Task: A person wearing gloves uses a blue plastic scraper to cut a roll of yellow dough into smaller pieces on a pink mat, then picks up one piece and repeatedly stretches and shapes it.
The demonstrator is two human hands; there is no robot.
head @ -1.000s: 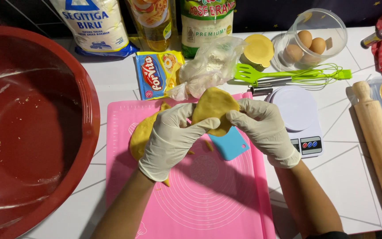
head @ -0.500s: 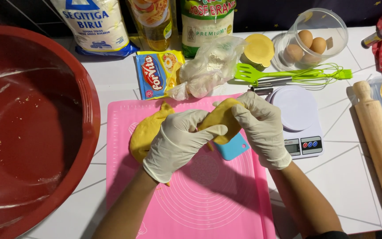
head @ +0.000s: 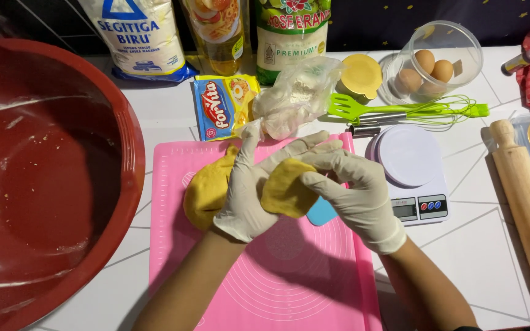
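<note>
Softly does it: a small dough piece worked in gloved hands

We see both hands in thin white gloves above the pink mat [head: 289,288]. Left hand [head: 249,190] cups a small piece of yellow dough [head: 284,189]; its fingers are spread and curved under it. Right hand [head: 354,190] pinches the piece's right edge, fingers pressed together. Larger dough lump [head: 207,193] sits on the mat, just left, partly behind the left hand. Blue scraper [head: 321,213] peeks out below. Red bowl [head: 50,178] far left on the desk [head: 498,245], scale [head: 409,171] right.

We judge the piece light, soft, easily dented, perhaps tacky: best supported from beneath, gripped gently at the rim.
</note>
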